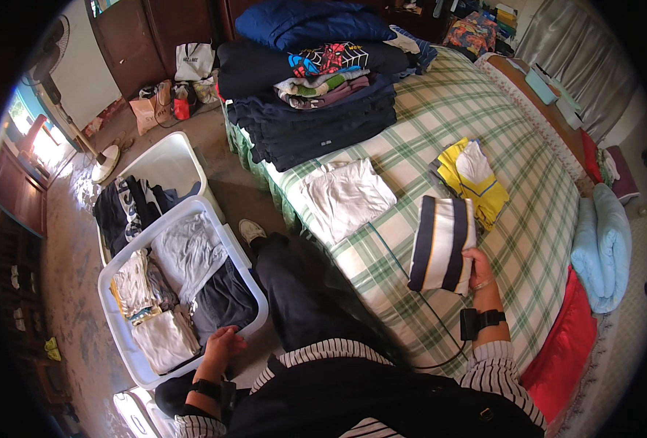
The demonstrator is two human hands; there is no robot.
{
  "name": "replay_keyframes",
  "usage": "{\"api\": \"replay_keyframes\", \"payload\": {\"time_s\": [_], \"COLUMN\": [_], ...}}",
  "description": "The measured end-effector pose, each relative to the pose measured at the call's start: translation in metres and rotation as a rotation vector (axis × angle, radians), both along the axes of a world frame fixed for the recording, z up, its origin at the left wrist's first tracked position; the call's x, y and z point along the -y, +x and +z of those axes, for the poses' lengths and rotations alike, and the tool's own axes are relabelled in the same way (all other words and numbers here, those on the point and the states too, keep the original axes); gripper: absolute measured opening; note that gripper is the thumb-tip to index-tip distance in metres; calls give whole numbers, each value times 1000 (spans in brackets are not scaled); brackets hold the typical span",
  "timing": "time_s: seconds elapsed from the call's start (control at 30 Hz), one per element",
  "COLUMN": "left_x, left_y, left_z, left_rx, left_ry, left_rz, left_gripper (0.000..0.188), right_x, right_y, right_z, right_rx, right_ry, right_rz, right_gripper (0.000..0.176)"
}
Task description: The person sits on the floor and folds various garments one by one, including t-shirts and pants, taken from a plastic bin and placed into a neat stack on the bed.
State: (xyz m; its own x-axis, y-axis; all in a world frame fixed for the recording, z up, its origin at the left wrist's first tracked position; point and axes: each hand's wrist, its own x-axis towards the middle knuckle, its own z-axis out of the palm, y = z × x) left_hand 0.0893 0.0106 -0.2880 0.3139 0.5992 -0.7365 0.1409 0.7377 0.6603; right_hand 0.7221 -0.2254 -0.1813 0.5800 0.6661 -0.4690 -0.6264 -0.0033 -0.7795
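Observation:
My right hand (479,268) grips the right edge of a folded striped garment (440,243), white with dark navy bands and thin yellow lines. It is held over the checked bedspread. My left hand (225,346), fingers loosely spread, is at the near rim of a clear plastic storage bin (249,263). Inside the bin are a grey garment (189,246), a black garment (225,298) and folded pale clothes (164,340). On the bed, a folded white garment (348,197) lies left of the striped one. Beyond my right hand rests a folded yellow and white garment (474,178).
A tall stack of dark folded clothes (312,126) stands on the bed (526,241). Behind the near bin is another bin (192,159) holding dark clothes. A dark cable (392,249) crosses the bedspread. A pedestal fan (77,131) and bags (153,107) stand on the floor.

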Motion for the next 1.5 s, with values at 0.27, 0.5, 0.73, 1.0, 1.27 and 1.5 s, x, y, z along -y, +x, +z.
{"api": "replay_keyframes", "payload": {"time_s": [0.27, 0.5, 0.73, 1.0, 1.27, 1.5], "left_x": [-5, -4, -2, -2, -4, -3], "left_y": [-1, -6, -8, -6, -5, -3], "left_z": [0, 0, -1, 2, -2, -7], "left_rx": [-37, 6, 32, 13, -27, -93], "left_ry": [27, 20, 27, 23, 38, 76], "left_rz": [-54, -53, -47, -48, -81, -94], "left_gripper": [28, 28, 28, 28, 27, 27], "right_x": [68, 68, 58, 68, 44, -1], "right_y": [-12, 5, 28, 14, -31, -37], "right_z": [-54, -59, -51, -54, -34, -29], "right_rx": [-54, 278, 462, 446, 1794, 1218], "right_ry": [-14, -413, -820, -770, -1233, -1538], "right_rz": [-411, -545, -297, -313, -119, 468], "right_gripper": [39, 88, 119, 118, 78, 76]}}
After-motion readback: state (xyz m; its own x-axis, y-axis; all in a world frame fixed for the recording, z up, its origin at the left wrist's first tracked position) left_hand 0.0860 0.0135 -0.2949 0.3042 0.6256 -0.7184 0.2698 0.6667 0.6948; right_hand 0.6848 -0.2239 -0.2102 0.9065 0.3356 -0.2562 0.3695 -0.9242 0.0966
